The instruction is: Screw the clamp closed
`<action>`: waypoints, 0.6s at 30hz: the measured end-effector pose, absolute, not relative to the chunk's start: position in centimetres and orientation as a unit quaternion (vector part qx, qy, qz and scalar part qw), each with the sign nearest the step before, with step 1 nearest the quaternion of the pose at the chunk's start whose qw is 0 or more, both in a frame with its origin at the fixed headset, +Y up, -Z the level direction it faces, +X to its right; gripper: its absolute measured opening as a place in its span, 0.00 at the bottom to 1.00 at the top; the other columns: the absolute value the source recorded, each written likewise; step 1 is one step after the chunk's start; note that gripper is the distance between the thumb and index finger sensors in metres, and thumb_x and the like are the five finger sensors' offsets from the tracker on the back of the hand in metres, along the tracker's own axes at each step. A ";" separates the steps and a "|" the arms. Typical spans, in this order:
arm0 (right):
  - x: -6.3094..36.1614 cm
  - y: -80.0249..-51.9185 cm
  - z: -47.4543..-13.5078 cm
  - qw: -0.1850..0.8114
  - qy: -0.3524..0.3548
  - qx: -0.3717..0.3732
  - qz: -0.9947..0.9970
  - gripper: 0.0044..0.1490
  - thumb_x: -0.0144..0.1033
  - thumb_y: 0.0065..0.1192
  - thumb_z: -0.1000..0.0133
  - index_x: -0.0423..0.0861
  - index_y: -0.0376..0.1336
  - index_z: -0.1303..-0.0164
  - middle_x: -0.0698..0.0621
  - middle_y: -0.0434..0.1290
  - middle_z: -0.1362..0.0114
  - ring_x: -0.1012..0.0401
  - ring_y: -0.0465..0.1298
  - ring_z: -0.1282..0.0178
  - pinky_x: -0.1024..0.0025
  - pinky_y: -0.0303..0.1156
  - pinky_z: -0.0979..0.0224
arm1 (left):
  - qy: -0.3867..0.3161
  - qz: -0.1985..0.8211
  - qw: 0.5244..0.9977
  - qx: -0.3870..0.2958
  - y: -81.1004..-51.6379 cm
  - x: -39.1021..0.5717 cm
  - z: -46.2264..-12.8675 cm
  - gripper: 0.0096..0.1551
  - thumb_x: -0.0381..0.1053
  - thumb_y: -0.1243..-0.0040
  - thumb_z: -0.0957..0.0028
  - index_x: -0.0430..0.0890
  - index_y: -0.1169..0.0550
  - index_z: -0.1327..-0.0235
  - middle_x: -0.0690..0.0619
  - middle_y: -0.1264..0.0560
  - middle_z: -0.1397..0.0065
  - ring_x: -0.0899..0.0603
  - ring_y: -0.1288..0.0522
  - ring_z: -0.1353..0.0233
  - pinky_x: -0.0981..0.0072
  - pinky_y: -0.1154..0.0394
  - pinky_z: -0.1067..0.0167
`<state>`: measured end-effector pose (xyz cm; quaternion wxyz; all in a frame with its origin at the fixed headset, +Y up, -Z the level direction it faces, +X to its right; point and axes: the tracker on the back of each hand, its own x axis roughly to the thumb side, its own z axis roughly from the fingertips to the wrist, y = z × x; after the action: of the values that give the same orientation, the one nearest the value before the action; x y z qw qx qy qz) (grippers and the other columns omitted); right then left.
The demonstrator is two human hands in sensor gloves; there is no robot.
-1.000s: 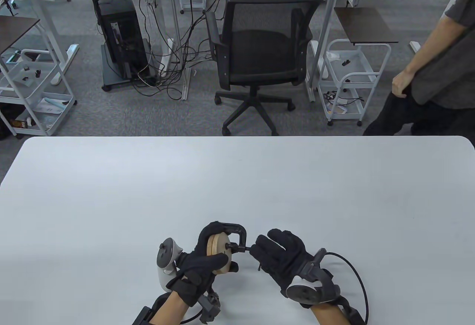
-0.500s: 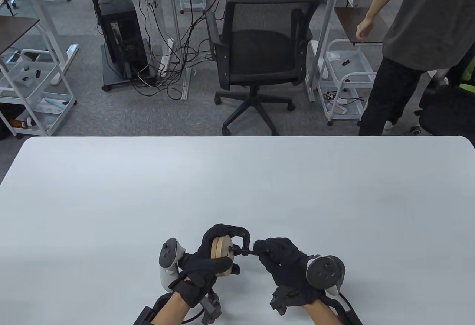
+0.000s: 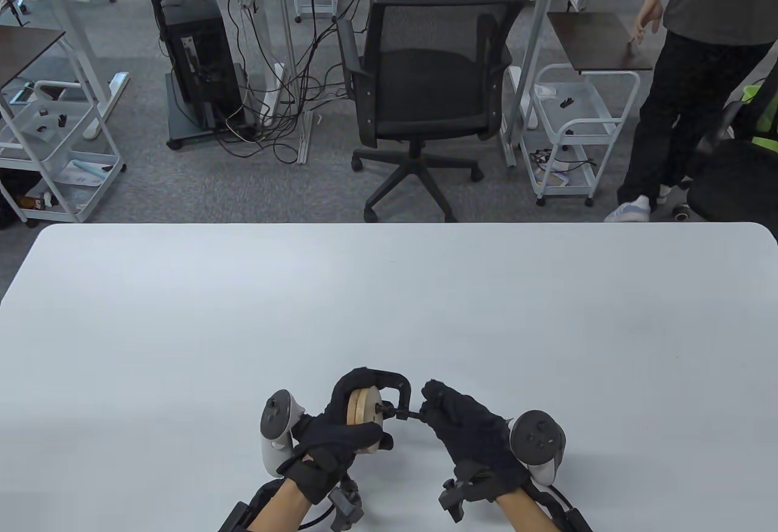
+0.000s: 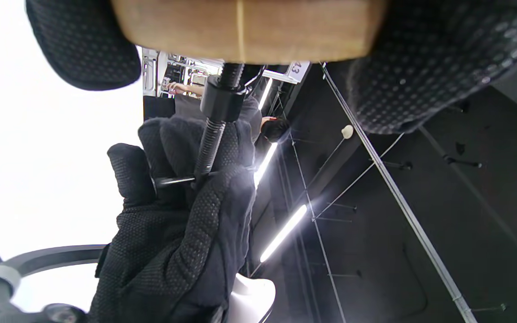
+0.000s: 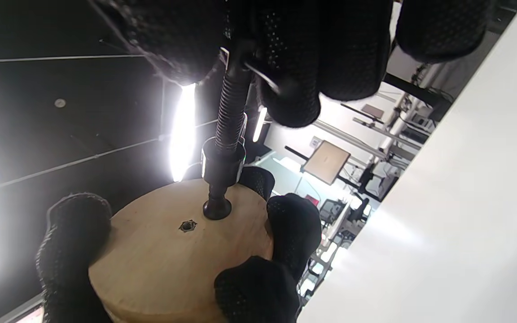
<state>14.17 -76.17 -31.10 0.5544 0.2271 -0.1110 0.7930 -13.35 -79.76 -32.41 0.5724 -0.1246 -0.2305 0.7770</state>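
A black C-clamp (image 3: 392, 385) is held just above the white table (image 3: 389, 295) near its front edge. Two stacked wooden discs (image 3: 362, 409) sit between its jaws. My left hand (image 3: 333, 428) grips the discs and the clamp frame, fingers wrapped around both. My right hand (image 3: 447, 416) pinches the sliding handle bar at the end of the threaded screw (image 3: 402, 414). In the right wrist view the screw (image 5: 230, 107) runs down to its pad (image 5: 216, 209), which touches the disc face (image 5: 164, 255). In the left wrist view the discs (image 4: 245, 27) and screw (image 4: 210, 143) show too.
A black office chair (image 3: 425, 88) stands beyond the table's far edge. White carts (image 3: 571, 131) stand at right and left. A person (image 3: 687, 82) stands at the far right by a dark side table.
My right hand has closed from spread fingers onto the screw handle and rolled over, its tracker swinging to the right. The left hand and clamp stay put. The person has walked away.
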 end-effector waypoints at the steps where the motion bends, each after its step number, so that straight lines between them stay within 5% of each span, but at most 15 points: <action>1: 14.2 -75.9 -31.0 0.544 -0.120 0.235 0.796 0.40 0.46 0.63 0.47 0.41 0.61 0.26 0.42 0.76 0.33 0.41 0.71 0.33 0.39 0.68 0.37 | -0.226 0.783 0.566 -0.122 -79.8 -13.4 -32.4 0.60 0.65 0.22 0.51 0.59 0.49 0.18 0.53 0.53 0.11 0.21 0.42 0.22 0.34 0.22 0.42; 7: 14.2 -74.4 -30.3 0.427 -0.186 0.306 0.830 0.40 0.36 0.64 0.46 0.53 0.55 0.22 0.49 0.59 0.18 0.38 0.60 0.25 0.36 0.62 0.32 | -0.207 0.801 0.548 -0.120 -80.2 -13.9 -32.7 0.60 0.66 0.22 0.51 0.59 0.49 0.18 0.53 0.54 0.11 0.21 0.42 0.22 0.34 0.22 0.41; 13: 12.9 -73.9 -29.1 0.180 -0.257 0.376 0.872 0.50 0.31 0.69 0.51 0.64 0.46 0.23 0.61 0.45 0.16 0.44 0.54 0.21 0.39 0.59 0.28 | -0.209 0.808 0.537 -0.122 -80.0 -13.9 -32.5 0.60 0.66 0.22 0.50 0.59 0.50 0.18 0.52 0.54 0.11 0.21 0.42 0.22 0.35 0.21 0.41; 18: 12.2 -74.2 -29.0 0.204 -0.235 0.381 0.871 0.50 0.29 0.70 0.52 0.62 0.48 0.23 0.61 0.47 0.16 0.44 0.54 0.21 0.38 0.58 0.28 | -0.204 0.829 0.504 -0.134 -80.3 -13.8 -32.5 0.60 0.66 0.22 0.50 0.59 0.50 0.17 0.53 0.55 0.11 0.21 0.43 0.22 0.35 0.22 0.41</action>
<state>12.23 -74.23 -28.99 0.2036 0.3811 -0.2347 0.8708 -13.75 -80.27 -32.50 0.5038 -0.1336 -0.2040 0.8287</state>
